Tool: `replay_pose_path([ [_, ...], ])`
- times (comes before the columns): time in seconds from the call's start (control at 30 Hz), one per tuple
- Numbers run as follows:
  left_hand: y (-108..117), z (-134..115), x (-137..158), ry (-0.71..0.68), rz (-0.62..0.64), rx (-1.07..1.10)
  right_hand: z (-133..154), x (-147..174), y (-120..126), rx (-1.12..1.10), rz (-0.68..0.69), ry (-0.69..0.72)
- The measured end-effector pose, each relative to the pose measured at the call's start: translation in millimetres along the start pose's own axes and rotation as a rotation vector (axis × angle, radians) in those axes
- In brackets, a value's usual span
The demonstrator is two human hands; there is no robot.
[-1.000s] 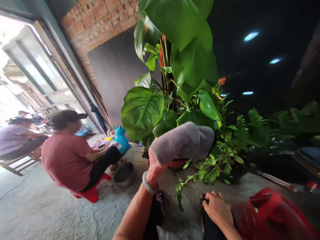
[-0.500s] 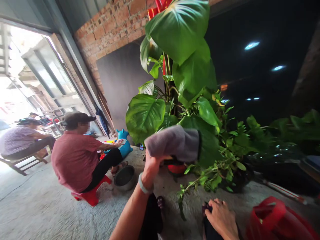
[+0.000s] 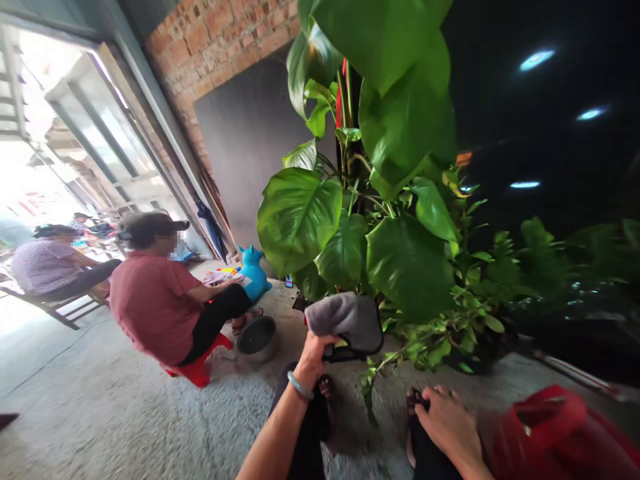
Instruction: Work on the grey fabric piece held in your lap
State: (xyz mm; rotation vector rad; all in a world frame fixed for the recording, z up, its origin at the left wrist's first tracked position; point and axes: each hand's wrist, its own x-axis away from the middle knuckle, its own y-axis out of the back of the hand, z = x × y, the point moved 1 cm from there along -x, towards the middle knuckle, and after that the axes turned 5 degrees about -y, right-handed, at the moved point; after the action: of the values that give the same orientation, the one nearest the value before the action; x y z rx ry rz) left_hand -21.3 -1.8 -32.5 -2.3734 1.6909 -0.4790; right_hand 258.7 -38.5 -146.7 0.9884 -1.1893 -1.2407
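My left hand (image 3: pixel 313 357), a pale bracelet on its wrist, grips a soft grey cloth item with black edging (image 3: pixel 345 323). Its exact kind I cannot make out; a small yellowish patch shows beside my fingers. The item is in front of the lower leaves of a tall potted plant (image 3: pixel 300 217). Over my dark-trousered right leg lies my right hand (image 3: pixel 445 420), fingers loosely stretched out and holding nothing. A red bag (image 3: pixel 545 427) sits to the right of that hand.
At left, a person in a red shirt (image 3: pixel 155 307) sits on a red stool (image 3: pixel 200 367), beside a grey basin (image 3: pixel 257 337) and a blue animal-shaped toy (image 3: pixel 255 273). Another person (image 3: pixel 55 260) sits farther back. Leafy plants (image 3: pixel 440 347) spread along the right.
My left hand has lowered the grey cloth item, which now shows more of its black edge. The view has shifted slightly. My right hand stays on my leg.
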Motion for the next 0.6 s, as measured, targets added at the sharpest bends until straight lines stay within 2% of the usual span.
replay_pose_path([
  [0.1,-2.9,-19.8,-5.7,-0.102,0.002,0.010,4.6,1.1,5.3,0.016,0.011,-0.009],
  [0.2,1.5,-15.9,-2.1,-0.056,0.042,0.057,9.0,0.5,13.4,-0.136,0.001,-0.076],
  [0.27,8.3,-4.5,7.3,0.013,0.056,0.085,15.4,0.6,21.9,-0.421,0.021,-0.168],
  [0.37,17.5,11.6,26.0,0.093,0.088,0.115,38.7,6.1,39.1,-1.094,0.069,-0.255],
  [0.43,20.9,17.6,38.1,0.124,0.136,0.112,62.2,12.6,50.2,-1.509,0.180,-0.253],
  [0.47,22.0,19.5,43.4,0.138,0.163,0.100,74.2,15.9,54.4,-1.647,0.256,-0.248],
  [0.53,24.1,22.8,51.9,0.175,0.212,0.084,94.2,21.2,59.2,-1.773,0.373,-0.226],
  [0.6,26.9,27.1,57.7,0.219,0.208,0.102,105.2,24.1,58.4,-1.741,0.332,-0.191],
])
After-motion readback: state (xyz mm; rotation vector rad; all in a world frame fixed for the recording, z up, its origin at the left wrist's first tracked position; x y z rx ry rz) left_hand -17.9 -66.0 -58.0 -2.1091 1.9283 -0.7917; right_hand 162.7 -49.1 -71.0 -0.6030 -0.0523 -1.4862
